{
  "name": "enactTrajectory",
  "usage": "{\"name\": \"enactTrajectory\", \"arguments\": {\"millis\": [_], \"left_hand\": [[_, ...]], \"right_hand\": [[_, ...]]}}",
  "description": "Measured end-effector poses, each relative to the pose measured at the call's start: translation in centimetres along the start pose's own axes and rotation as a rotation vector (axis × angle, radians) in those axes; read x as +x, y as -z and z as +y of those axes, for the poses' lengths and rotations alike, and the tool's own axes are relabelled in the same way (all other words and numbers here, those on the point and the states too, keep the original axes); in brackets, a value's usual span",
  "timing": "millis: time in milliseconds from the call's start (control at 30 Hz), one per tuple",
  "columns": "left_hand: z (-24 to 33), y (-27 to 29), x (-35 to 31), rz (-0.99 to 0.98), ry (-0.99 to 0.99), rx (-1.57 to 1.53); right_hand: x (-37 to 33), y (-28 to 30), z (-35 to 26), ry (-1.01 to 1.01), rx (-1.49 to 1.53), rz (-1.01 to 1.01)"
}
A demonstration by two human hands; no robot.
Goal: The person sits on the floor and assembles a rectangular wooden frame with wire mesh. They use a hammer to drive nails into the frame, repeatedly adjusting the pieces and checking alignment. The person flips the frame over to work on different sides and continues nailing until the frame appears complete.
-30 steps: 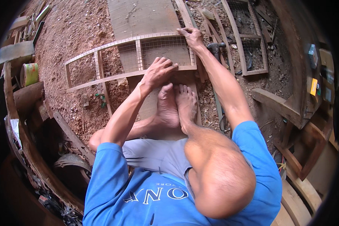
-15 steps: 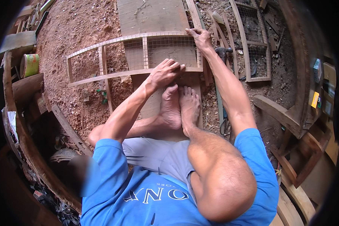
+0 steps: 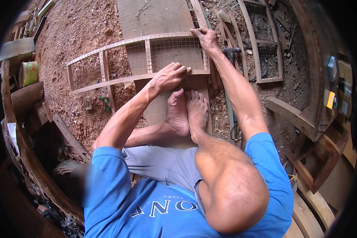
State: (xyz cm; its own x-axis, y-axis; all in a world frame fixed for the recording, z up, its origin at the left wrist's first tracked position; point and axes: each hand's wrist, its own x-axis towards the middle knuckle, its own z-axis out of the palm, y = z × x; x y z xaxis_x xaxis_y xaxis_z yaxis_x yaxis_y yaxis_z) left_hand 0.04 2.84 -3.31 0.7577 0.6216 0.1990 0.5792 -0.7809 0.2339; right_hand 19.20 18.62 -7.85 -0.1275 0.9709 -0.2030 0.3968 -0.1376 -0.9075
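A long wooden frame with crossbars and wire mesh stretched over it lies crosswise before me, partly on a plank. My left hand is closed over the near rail, right of the middle, its fingers curled and partly hiding the wood. At the far right corner, my right hand pinches the mesh edge against the rail with thumb and fingertips. Whether a small piece is between those fingertips is too small to tell. My bare feet rest on the plank just below the near rail.
A hammer lies right of my right forearm, among thin wooden strips. Another mesh-covered frame stands farther right. Wood shavings cover the ground around the wide plank. Curved timber is at right, a green-labelled tin at left.
The view has shifted slightly, so the frame and hands sit a little more to the left. Both hands keep their places on the frame.
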Motion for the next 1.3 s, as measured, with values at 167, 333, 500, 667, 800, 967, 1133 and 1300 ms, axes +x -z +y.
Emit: {"name": "enactTrajectory", "arguments": {"millis": [167,333,500,667,800,967,1133,1300], "left_hand": [[0.0,-0.2,-0.2,-0.018,0.012,-0.010],[0.5,-0.1,-0.3,0.119,0.179,-0.133],[0.8,-0.4,-0.1,0.143,0.216,-0.149],[0.6,-0.6,-0.4,0.131,0.169,-0.119],[0.6,-0.3,-0.5,0.053,0.105,0.031],[1.1,-0.1,-0.1,0.115,0.140,0.039],[0.6,-0.5,-0.1,0.081,0.119,0.022],[0.0,-0.5,-0.4,0.089,0.128,-0.178]], "right_hand": [[0.5,-0.2,0.7,0.050,-0.011,0.018],[1.1,-0.3,1.3,0.114,-0.023,-0.030],[1.4,0.1,2.0,0.059,-0.047,-0.024],[1.3,0.3,1.8,0.073,0.034,-0.072],[1.1,0.5,1.2,0.097,-0.084,-0.065],[1.1,0.6,1.6,0.103,-0.039,-0.082],[0.2,0.1,2.2,0.145,-0.073,0.092],[-4.4,1.4,2.1,0.282,0.037,0.293]]}}
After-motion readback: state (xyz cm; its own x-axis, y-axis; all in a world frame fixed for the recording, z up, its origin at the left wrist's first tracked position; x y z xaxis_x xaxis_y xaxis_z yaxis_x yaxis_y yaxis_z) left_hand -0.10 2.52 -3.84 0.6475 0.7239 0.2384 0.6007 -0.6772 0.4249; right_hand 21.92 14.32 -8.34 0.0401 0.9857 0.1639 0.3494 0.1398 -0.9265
